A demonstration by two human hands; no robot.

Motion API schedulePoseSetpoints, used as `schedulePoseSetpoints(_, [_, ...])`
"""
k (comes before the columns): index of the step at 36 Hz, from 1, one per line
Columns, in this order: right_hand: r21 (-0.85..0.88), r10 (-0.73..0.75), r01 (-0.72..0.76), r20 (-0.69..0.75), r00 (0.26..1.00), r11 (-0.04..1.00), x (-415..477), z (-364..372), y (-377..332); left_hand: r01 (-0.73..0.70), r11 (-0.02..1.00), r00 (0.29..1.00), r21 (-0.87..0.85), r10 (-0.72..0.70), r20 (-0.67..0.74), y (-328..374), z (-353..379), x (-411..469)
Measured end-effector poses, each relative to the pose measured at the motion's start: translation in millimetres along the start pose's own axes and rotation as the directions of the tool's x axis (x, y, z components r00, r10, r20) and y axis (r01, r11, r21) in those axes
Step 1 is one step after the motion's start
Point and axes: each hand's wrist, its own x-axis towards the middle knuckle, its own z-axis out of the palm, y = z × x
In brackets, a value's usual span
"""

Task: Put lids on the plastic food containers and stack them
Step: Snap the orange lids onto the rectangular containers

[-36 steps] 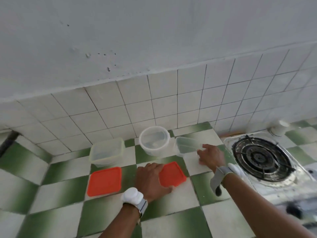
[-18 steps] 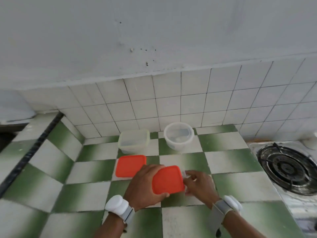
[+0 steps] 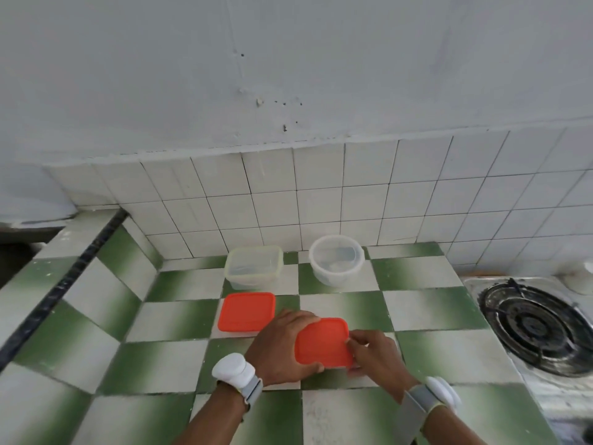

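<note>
I hold a small orange lid flat, low over the counter. My left hand grips its left edge and my right hand pinches its right edge. The small clear container from a moment ago is hidden under the lid and my hands. A second, larger orange lid lies flat on the counter just to the left. Behind it an open clear rectangular container stands by the wall. To its right stands an open clear round container.
The green and white tiled counter ends on the left at a black-edged raised ledge. A gas stove burner sits at the right. White wall tiles back the counter.
My right hand pulled the small clear container from the back right toward me. My left hand lifted the small orange lid and brought it over the container. The camera view shifted left.
</note>
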Motion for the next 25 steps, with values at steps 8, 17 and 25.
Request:
schedulePoseSetpoints(8, [0.087,-0.001,0.002,-0.014,1.0,0.996,6,0,9,0.014,0.998,0.999,-0.055,-0.012,0.03,-4,0,3])
schedulePoseSetpoints(17, [0.285,0.027,-0.019,-0.023,0.999,0.958,12,6,19,0.008,1.0,1.0,-0.008,-0.008,0.008,-12,0,-9])
schedulePoseSetpoints(25, [0.295,0.029,-0.015,-0.042,0.999,0.955,14,2,28,0.029,0.999,0.999,-0.039,-0.028,0.033,-11,0,-10])
